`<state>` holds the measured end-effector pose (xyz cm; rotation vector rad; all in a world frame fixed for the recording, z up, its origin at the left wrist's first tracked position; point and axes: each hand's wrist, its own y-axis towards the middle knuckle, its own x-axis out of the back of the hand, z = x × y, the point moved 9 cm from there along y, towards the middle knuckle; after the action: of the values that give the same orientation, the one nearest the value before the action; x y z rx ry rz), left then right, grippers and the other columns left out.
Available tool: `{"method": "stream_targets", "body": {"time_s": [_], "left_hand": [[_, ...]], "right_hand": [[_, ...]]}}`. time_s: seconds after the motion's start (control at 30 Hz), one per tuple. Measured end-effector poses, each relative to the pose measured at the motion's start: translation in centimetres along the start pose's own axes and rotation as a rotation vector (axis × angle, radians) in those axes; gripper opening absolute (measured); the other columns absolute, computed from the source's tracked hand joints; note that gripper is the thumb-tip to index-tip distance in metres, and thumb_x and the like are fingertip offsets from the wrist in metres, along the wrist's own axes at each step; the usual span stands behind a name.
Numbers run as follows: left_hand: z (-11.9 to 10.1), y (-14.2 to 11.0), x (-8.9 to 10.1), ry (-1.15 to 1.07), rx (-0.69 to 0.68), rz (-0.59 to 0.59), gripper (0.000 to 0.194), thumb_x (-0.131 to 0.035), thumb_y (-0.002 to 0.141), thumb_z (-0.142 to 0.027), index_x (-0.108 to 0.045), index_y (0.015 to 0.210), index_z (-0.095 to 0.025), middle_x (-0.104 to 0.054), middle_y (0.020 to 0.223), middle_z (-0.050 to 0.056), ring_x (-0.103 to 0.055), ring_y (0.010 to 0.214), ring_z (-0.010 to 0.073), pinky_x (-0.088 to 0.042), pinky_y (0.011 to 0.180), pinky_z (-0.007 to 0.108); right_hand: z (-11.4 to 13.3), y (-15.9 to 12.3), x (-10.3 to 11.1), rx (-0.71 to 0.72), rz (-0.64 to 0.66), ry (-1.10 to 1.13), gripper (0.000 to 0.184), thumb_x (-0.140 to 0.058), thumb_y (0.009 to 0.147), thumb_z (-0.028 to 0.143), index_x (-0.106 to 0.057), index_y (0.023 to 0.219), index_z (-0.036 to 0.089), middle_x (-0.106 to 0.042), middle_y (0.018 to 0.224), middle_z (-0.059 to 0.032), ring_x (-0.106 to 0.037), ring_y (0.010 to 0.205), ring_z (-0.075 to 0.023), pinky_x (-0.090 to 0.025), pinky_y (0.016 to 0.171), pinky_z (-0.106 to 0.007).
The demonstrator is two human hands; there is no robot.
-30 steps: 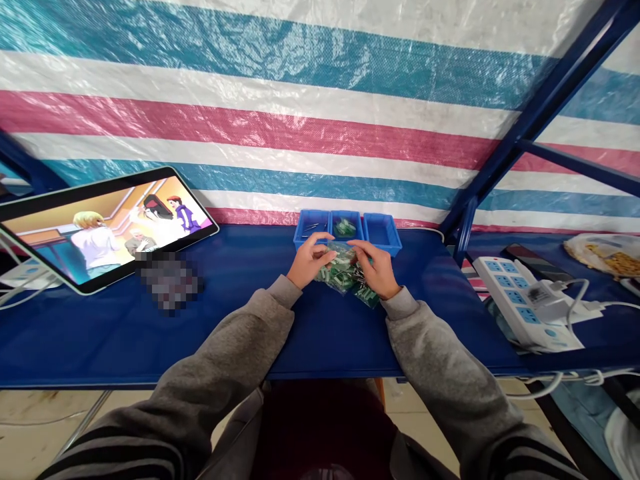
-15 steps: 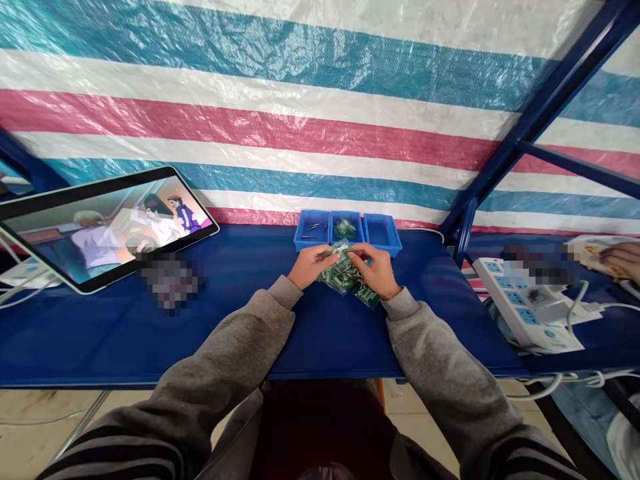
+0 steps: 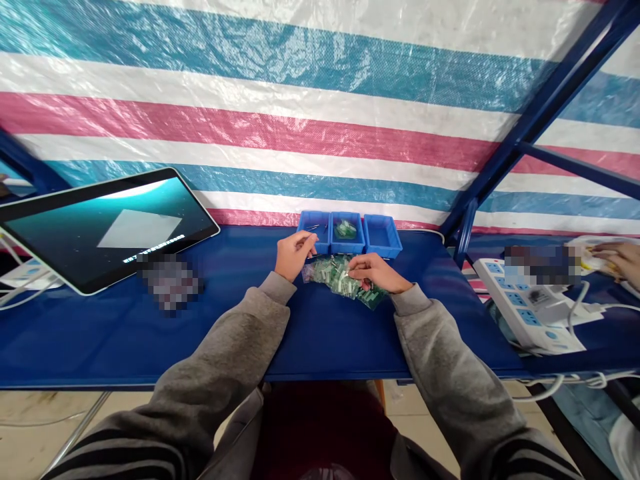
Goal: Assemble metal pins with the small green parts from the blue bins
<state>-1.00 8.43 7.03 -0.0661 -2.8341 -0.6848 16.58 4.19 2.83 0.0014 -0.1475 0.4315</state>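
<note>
A pile of small clear plastic packets (image 3: 343,283) with green and whitish contents lies on the blue tabletop. My left hand (image 3: 294,256) is raised at the pile's left end, in front of the left blue bin (image 3: 325,248); thumb and fingers are pinched together, and what they hold is too small to name. Over the pile's right part is my right hand (image 3: 379,272), its fingertips closed together against the packets; anything between them is hidden. Thin metallic pieces show in the left bin, and clear greenish packets (image 3: 345,229) lie in the middle bin (image 3: 346,251).
A third blue bin (image 3: 383,252) stands at the right of the row. A tablet (image 3: 107,230) leans at the left, with a blurred object before it. Power strips (image 3: 525,313) with cables lie at the right. Another person's hand (image 3: 617,257) shows at the far right edge.
My hands have moved apart: the left went left and up toward the left bin, the right slightly right. More of the packet pile is uncovered. The tablet's picture has changed.
</note>
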Motion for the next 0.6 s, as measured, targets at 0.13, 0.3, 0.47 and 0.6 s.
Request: {"method": "stream_targets", "body": {"time_s": [0.13,0.3,0.47,0.6], "left_hand": [[0.7,0.6,1.2,0.153,-0.002,-0.044,0.025,-0.056,0.085,-0.036,-0.067,0.077,-0.015,-0.062,0.058,0.000,-0.056,0.050,0.0118,-0.047,0.055,0.022],[1.8,0.7,0.4,0.666,0.007,0.079,0.016,-0.057,0.079,-0.023,-0.072,0.083,-0.019,-0.073,0.083,0.003,-0.065,0.071,0.0179,-0.049,0.071,0.027],[3.3,-0.1,-0.6,1.069,0.160,0.266,0.021,-0.056,0.081,-0.026,-0.075,0.090,-0.023,-0.073,0.086,0.007,-0.067,0.088,0.0284,-0.050,0.073,0.034],[3.9,-0.5,-1.1,1.171,0.201,0.381,0.024,-0.058,0.083,-0.031,-0.075,0.098,-0.023,-0.072,0.096,0.010,-0.066,0.094,0.0306,-0.050,0.076,0.036]], "right_hand": [[0.4,-0.3,3.1,0.075,-0.294,0.272,0.042,-0.074,0.074,0.042,-0.065,0.108,0.018,-0.069,0.063,0.0001,-0.067,0.052,-0.0178,-0.056,0.051,-0.029],[1.1,-1.2,5.3,0.239,-0.530,0.464,0.085,-0.069,0.081,0.039,-0.023,0.151,0.031,-0.060,0.134,-0.0054,-0.066,0.111,-0.0219,-0.053,0.099,-0.040],[0.4,-0.4,4.4,0.220,-0.482,0.293,0.074,-0.069,0.081,0.043,-0.037,0.146,0.033,-0.052,0.142,-0.0065,-0.060,0.120,-0.0262,-0.047,0.105,-0.047],[-0.3,0.0,3.9,0.186,-0.470,0.204,0.064,-0.070,0.078,0.045,-0.050,0.137,0.029,-0.055,0.137,-0.0096,-0.063,0.112,-0.0283,-0.050,0.099,-0.049]]}}
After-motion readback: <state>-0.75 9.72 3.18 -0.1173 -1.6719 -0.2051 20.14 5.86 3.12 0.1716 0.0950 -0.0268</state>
